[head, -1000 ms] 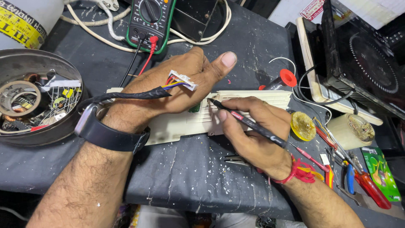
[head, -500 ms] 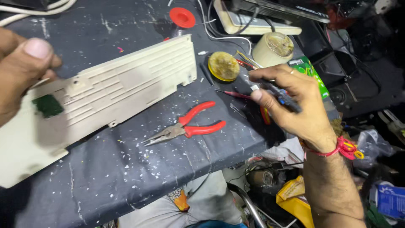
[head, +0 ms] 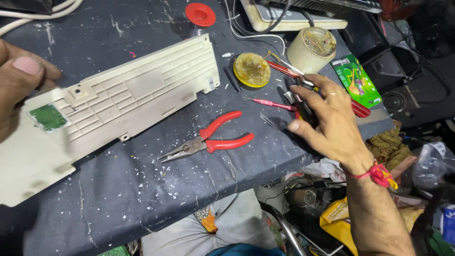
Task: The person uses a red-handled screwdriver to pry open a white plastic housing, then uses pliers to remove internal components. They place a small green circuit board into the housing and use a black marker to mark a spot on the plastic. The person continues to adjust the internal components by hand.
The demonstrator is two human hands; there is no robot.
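Observation:
My left hand (head: 19,80) is at the left edge, with its thumb pressed on the end of a long ribbed beige plastic panel (head: 132,99) that lies slanted across the dark table (head: 142,189). A small green circuit board (head: 47,117) shows through a window in the panel, close to that thumb. My right hand (head: 332,123), with a red thread round its wrist, is low over a cluster of tools at the table's right side. Its fingers are closed around a slim black tool (head: 298,106), which they partly hide.
Red-handled long-nose pliers (head: 213,140) lie mid-table, a thin red screwdriver (head: 268,103) beside them. A round yellow flux tin (head: 251,69), a cream tape roll (head: 311,50), a red cap (head: 200,14) and a green packet (head: 356,78) sit behind. Clutter fills the floor beyond the table's edge.
The view swung right from the panel's centre. My right hand came off the panel with the black tool and dropped to the tool cluster. My left hand stays on the panel's end.

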